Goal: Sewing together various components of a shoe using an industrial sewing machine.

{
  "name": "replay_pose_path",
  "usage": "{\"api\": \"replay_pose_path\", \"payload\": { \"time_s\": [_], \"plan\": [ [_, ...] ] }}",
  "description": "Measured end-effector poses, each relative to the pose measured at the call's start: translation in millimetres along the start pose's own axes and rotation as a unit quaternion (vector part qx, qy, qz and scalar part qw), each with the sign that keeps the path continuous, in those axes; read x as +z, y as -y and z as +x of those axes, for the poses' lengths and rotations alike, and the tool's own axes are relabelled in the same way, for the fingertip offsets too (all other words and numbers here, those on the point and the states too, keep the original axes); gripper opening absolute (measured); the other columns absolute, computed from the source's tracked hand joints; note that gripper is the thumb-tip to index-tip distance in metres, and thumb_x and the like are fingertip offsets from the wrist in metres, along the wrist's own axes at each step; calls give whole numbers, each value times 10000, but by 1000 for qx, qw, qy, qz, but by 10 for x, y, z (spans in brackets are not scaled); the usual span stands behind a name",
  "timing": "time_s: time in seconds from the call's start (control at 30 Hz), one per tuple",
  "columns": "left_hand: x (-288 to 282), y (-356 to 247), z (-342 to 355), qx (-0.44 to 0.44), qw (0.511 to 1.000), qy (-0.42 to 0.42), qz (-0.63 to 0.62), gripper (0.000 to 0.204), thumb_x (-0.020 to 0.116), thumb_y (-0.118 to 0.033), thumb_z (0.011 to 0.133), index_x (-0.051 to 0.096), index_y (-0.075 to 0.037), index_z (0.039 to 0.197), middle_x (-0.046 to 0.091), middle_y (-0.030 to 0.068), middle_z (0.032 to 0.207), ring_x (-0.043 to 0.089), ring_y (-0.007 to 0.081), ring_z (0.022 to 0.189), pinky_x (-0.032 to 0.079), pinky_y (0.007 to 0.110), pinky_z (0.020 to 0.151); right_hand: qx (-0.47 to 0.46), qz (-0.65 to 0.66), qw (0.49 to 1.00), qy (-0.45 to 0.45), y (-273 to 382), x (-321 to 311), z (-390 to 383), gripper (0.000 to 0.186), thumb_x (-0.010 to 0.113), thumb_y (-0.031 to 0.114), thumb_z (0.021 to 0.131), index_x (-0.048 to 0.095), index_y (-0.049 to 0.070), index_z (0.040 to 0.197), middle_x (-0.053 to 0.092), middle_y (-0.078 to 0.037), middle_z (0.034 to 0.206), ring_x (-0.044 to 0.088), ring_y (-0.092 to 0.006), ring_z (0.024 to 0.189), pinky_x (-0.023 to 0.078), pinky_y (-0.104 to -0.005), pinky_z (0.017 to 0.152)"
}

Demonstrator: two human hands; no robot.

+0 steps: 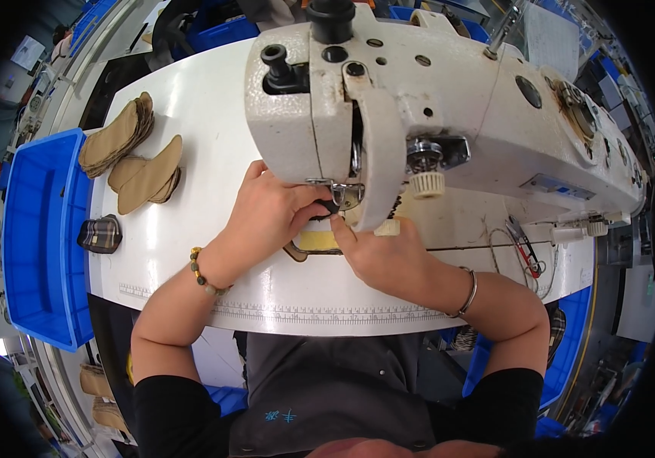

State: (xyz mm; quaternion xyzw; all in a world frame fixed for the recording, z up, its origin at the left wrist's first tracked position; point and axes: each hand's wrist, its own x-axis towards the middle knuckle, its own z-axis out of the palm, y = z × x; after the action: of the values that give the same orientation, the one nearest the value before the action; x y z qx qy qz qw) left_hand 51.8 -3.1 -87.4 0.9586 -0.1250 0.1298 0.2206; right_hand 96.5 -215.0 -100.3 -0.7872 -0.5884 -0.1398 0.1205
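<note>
Under the needle area of a white sewing machine (285,114) lies a small dark fabric piece (329,207). My left hand (262,210) pinches it from the left between thumb and fingers. From the right, my right hand (388,256) holds its near edge with the index fingertip; the other fingers bend in under the machine head and are partly hidden. Just in front of the fingertips, a yellow patch (318,242) shows on the machine bed, with a brown-edged piece (294,252) by my left hand. How the dark fabric is folded is too small to make out.
Stacked brown sole-shaped pieces (117,137) and more brown pieces (148,179) lie on the white table (190,99) at left, near a plaid fabric piece (101,233). A blue bin (45,237) adjoins the left edge. Red-handled snips (528,252) lie at right.
</note>
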Motion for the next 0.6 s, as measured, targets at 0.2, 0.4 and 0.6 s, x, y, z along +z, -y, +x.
{"api": "replay_pose_path", "payload": {
  "time_s": [0.2,0.4,0.6],
  "plan": [
    [32,65,7,-8,999,-9,-31,199,802,-216,714,767,-142,895,724,6,881,630,230,885,404,372,826,-13,5,1000,-21,-69,119,-19,377,641,78,710,693,-24,1069,586,-65,548,598,-217,449,450,-338,395],
    [82,108,-15,-49,995,32,-80,206,802,-242,709,776,-152,892,724,3,887,624,227,919,389,368,852,13,-47,993,106,-154,172,-101,396,606,105,802,653,38,1189,600,23,807,588,-123,774,438,-334,552],
    [118,86,-11,-17,999,-9,-31,202,812,-259,688,791,-172,869,728,-8,863,631,213,890,382,395,902,-8,-73,997,23,-94,246,-89,396,601,79,791,639,13,1180,606,-32,753,612,-184,698,460,-367,519]
  ]
}}
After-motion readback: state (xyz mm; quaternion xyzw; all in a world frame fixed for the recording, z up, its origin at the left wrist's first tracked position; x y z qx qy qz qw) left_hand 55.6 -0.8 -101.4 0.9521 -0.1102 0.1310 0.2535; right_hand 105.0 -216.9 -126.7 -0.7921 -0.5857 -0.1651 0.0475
